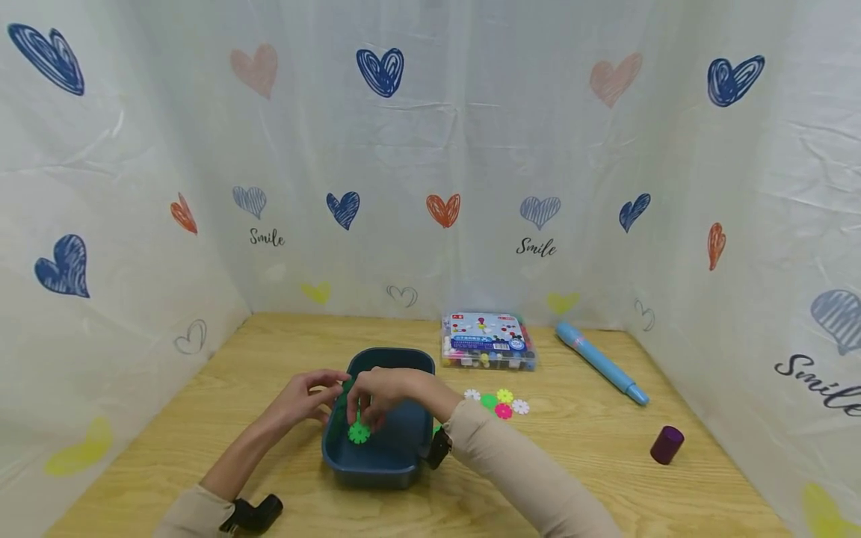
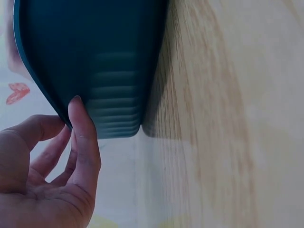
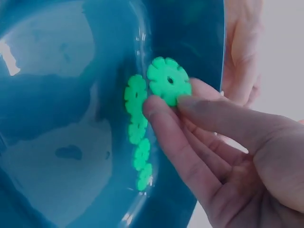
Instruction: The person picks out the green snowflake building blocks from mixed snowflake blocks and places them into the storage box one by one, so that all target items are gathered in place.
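A dark blue-green plastic bin (image 1: 377, 478) stands on the table, long side pointing away from me. My left hand (image 1: 309, 397) pinches its left rim between thumb and fingers; in the left wrist view the hand (image 2: 61, 171) is at the bin's outer wall (image 2: 114, 95). Inside the bin, my right hand (image 1: 385, 390) pinches a bright green notched snowflake disc (image 3: 168, 81) between thumb and fingers. Several more green discs (image 3: 137, 95) run in a row along the bin's inside wall beside it; whether they are joined I cannot tell.
Right of the bin lie loose snowflake discs in white, yellow, green and pink (image 1: 503, 411). Behind them sits a clear box of colourful pieces (image 1: 489, 342). A light blue pen-shaped case (image 1: 602, 364) and its purple cap-like cylinder (image 1: 667, 445) lie at right. Heart-printed curtains enclose the table.
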`<act>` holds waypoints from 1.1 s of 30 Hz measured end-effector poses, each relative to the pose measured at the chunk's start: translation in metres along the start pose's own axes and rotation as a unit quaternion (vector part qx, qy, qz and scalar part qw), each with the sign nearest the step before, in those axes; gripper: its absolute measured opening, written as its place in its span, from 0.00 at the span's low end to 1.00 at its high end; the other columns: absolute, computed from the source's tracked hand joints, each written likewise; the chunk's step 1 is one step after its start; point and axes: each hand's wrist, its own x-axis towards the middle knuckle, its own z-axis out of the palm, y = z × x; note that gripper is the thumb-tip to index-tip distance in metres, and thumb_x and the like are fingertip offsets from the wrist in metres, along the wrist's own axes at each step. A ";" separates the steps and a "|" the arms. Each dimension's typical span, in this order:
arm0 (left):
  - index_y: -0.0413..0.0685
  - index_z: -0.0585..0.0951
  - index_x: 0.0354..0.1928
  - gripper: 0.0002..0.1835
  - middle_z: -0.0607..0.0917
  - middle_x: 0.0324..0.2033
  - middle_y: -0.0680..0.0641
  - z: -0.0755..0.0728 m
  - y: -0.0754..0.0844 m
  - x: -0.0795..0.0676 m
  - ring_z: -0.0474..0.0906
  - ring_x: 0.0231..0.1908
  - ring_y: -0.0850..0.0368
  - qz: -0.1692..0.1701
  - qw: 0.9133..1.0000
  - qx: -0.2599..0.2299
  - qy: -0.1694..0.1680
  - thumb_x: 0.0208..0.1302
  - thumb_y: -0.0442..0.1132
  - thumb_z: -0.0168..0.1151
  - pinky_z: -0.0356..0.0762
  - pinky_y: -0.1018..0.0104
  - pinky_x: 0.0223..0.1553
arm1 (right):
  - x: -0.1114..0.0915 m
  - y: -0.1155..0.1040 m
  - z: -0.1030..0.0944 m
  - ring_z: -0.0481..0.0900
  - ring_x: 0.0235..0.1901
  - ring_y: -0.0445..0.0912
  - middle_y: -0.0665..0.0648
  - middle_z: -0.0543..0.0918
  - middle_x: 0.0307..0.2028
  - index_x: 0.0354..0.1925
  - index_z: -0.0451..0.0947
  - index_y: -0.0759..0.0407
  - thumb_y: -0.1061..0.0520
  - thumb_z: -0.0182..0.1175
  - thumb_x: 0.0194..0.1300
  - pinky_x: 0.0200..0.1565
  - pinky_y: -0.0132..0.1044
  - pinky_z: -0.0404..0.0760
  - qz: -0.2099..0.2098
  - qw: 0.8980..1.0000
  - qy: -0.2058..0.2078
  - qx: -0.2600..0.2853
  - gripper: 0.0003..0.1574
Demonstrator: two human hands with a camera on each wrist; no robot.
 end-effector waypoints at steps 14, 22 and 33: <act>0.34 0.73 0.62 0.22 0.77 0.53 0.31 0.000 0.000 0.000 0.81 0.36 0.56 0.009 1.000 0.008 0.002 0.73 0.42 0.56 0.86 0.58 0.32 | 0.022 0.006 0.002 0.87 0.33 0.48 0.57 0.85 0.35 0.49 0.79 0.68 0.71 0.55 0.68 0.41 0.37 0.87 0.015 0.986 -0.126 0.105 0.13; 0.33 0.74 0.61 0.22 0.80 0.48 0.35 -0.001 0.001 0.000 0.81 0.35 0.57 0.014 1.000 0.015 0.003 0.73 0.41 0.55 0.86 0.61 0.32 | 0.023 0.008 0.002 0.87 0.33 0.48 0.57 0.85 0.35 0.48 0.80 0.66 0.71 0.56 0.68 0.40 0.36 0.87 0.034 0.984 -0.135 0.114 0.12; 0.32 0.73 0.62 0.22 0.80 0.46 0.32 0.000 0.005 -0.001 0.80 0.33 0.56 0.001 1.000 -0.003 0.002 0.73 0.41 0.56 0.86 0.61 0.31 | -0.004 0.009 -0.011 0.88 0.36 0.51 0.64 0.87 0.40 0.51 0.79 0.67 0.67 0.57 0.69 0.42 0.40 0.87 -0.017 0.993 -0.076 0.088 0.13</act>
